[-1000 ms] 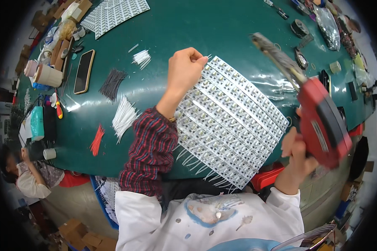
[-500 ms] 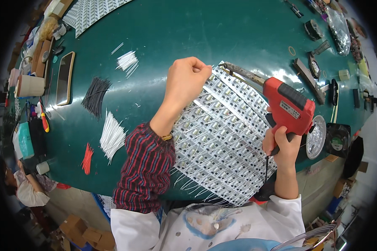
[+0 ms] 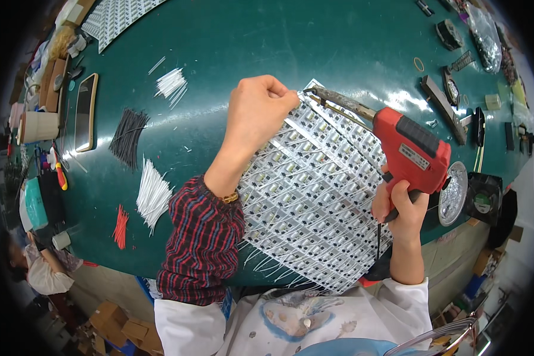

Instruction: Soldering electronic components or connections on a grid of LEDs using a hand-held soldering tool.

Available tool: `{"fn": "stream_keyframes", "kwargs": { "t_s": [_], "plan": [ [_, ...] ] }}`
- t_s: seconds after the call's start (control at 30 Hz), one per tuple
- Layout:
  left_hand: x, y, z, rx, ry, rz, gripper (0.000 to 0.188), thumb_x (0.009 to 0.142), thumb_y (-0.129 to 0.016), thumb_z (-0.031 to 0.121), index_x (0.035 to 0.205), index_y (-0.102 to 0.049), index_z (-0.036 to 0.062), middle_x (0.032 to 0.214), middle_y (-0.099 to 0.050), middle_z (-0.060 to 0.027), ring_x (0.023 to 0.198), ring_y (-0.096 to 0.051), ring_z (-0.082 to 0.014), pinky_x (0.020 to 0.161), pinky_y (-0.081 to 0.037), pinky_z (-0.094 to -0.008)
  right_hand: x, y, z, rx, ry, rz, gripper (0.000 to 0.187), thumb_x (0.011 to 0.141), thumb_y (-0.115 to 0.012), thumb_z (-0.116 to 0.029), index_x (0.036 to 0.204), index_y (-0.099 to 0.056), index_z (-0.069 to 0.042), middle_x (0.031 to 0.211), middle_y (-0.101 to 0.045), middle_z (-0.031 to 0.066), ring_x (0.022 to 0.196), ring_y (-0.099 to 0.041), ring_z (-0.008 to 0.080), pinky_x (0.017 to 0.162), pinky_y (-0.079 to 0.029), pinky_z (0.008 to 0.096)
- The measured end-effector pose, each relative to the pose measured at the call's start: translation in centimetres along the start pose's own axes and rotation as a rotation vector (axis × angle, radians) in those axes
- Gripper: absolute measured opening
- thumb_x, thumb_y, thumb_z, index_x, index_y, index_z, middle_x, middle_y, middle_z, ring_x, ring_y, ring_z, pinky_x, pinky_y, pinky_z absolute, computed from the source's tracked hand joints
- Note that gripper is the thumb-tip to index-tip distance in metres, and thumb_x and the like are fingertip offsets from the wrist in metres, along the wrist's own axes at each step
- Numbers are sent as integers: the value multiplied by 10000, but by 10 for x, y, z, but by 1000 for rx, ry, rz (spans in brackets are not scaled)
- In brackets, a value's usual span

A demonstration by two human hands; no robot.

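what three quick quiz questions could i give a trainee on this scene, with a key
1. Which hand holds the soldering gun?
2. True or false: the black wires lie nearer the phone than the red wires do.
3. Where is the gun's tip?
A) over the red wires
B) close by the left hand
C) over the phone

Key: 1. the right hand; 2. true; 3. B

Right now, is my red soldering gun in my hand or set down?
In hand: your right hand wraps around the red soldering gun, its tip near your left hand over the circuit-board panel.
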State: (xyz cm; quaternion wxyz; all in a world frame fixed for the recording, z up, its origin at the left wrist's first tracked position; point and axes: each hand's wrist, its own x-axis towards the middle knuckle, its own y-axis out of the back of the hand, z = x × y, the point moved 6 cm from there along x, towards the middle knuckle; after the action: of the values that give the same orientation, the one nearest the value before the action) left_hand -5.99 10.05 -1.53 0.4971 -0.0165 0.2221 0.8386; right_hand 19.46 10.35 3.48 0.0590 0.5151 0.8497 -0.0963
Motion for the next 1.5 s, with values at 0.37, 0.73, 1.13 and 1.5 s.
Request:
{"fn": "stream_keyframes", "kwargs": {
  "t_s": [0.37, 0.73, 1.13, 1.5],
  "plan": [
    [-1, -2, 4, 3, -40, -6, 176, 754, -661, 131, 746, -607, -36, 571, -557, -9, 428, -454, -42, 385, -343, -194, -2, 3, 8, -61, 24, -36, 236, 881, -577, -136, 1000, -482, 44, 598, -516, 43, 414, -469, 96, 380, -357, 227],
    [-1, -2, 6, 11, -41, 3, 172, 754, -660, 127, 742, -606, -36, 561, -558, -10, 420, -448, -41, 383, -314, -193, -6, 6, 8, 22, 19, 6, 280, 864, -600, -118, 1040, -465, 53, 623, -529, 56, 423, -487, 110, 378, -378, 236],
    [-2, 1, 4, 5, -15, 11, 186, 680, -646, 141, 729, -641, -38, 598, -620, -67, 503, -556, -107, 509, -445, -250, -4, 2, 0, -13, 14, 23, 274, 903, -524, -148, 1063, -466, 68, 509, -483, 35, 397, -463, 99, 445, -444, 259],
    [-5, 0, 9, 27, -68, 6, 193, 725, -647, 158, 728, -631, -34, 585, -614, -52, 473, -567, -101, 478, -441, -238, 10, 11, -9, 162, 127, 26, 453, 938, -437, -345, 1129, -453, 66, 468, -437, 10, 385, -440, 94, 960, -384, 421]
  ]
}}
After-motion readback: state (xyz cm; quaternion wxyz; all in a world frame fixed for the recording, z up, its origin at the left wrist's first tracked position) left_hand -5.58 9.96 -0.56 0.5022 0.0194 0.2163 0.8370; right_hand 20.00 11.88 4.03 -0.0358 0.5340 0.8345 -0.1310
